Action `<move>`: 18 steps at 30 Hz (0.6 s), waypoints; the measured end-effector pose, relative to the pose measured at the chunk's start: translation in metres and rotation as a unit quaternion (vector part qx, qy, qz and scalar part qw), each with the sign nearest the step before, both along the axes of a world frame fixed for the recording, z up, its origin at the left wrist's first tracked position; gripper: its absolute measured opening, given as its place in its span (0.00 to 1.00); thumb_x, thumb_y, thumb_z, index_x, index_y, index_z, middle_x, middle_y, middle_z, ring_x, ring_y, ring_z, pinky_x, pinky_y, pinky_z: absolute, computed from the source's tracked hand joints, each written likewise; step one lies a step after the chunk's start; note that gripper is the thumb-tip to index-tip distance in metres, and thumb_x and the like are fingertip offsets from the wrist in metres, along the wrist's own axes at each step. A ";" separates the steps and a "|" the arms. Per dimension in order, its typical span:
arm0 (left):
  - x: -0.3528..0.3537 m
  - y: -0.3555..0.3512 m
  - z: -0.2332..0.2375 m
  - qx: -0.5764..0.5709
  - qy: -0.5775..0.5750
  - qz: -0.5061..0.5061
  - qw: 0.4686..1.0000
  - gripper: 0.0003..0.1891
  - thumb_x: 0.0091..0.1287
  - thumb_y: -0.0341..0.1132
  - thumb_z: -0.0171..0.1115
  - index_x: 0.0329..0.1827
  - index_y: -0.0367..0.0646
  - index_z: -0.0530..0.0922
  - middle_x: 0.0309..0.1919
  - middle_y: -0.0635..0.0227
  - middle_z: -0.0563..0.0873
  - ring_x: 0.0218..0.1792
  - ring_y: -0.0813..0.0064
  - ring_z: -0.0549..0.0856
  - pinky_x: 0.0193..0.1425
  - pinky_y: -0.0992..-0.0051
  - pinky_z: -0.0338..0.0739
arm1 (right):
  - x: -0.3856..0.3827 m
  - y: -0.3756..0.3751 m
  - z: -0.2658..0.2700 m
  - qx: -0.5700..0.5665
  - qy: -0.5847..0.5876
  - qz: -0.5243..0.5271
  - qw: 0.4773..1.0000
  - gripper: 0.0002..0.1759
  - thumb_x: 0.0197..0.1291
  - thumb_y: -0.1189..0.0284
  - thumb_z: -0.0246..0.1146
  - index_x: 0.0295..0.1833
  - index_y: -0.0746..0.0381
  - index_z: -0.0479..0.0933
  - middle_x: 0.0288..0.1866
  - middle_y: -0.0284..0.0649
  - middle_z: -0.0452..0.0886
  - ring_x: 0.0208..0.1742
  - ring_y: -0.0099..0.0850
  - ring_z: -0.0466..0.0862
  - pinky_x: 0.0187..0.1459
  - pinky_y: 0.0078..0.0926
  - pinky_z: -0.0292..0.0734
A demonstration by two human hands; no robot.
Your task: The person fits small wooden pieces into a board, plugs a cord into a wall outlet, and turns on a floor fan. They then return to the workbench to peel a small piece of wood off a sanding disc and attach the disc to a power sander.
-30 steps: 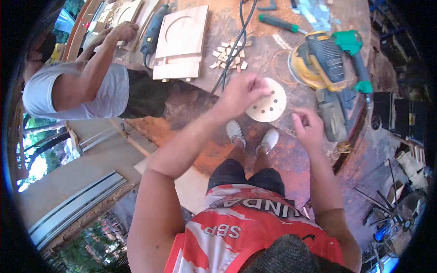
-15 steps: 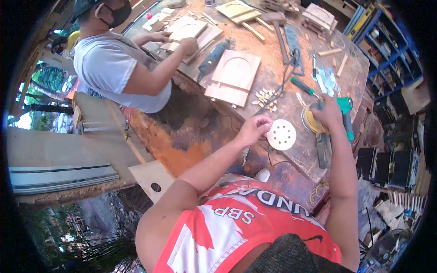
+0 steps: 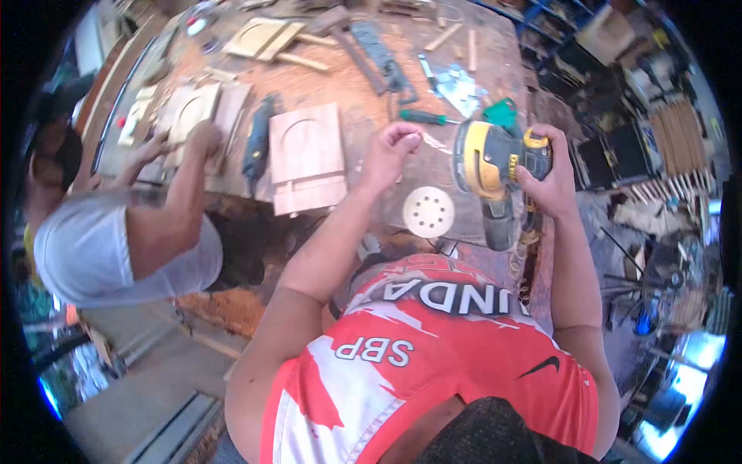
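Observation:
My right hand (image 3: 553,174) grips a yellow and black orbital sander (image 3: 487,160) by its body. The sander is tipped on its side, its round pad facing left, with a black dust canister (image 3: 498,224) below. My left hand (image 3: 393,153) hovers left of the pad, fingers curled in, and nothing shows in them. Just below that hand, apart from it, a white round sanding disc (image 3: 429,212) with a ring of holes lies near the table's front edge. Behind the sander are a green-handled screwdriver (image 3: 423,117) and a green tool (image 3: 501,114).
A grooved wooden panel (image 3: 308,158) and a blue power tool (image 3: 258,143) lie left on the dusty table (image 3: 363,116). A hammer (image 3: 359,54) lies farther back. At left a co-worker (image 3: 116,240) handles wooden pieces. Shelving and black boxes stand right.
My left hand has let go of the sanding disc, which now lies on the table. My right hand has lifted and tipped the sander. The view has swung right.

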State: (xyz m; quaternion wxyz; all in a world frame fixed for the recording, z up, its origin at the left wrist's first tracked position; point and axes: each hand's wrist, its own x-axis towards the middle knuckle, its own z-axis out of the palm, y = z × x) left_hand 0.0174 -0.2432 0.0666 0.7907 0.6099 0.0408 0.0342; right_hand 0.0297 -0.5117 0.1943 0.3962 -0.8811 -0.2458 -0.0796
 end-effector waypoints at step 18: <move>0.003 -0.146 0.058 0.033 -0.117 0.030 0.992 0.06 0.65 0.26 0.60 0.41 0.33 0.81 0.34 0.67 0.86 0.35 0.80 0.84 0.43 0.77 0.81 | 0.000 -0.113 0.024 0.019 -0.139 0.064 0.988 0.32 0.38 0.74 0.68 0.55 0.64 0.72 0.53 0.46 0.75 0.58 0.40 0.75 0.63 0.34 0.66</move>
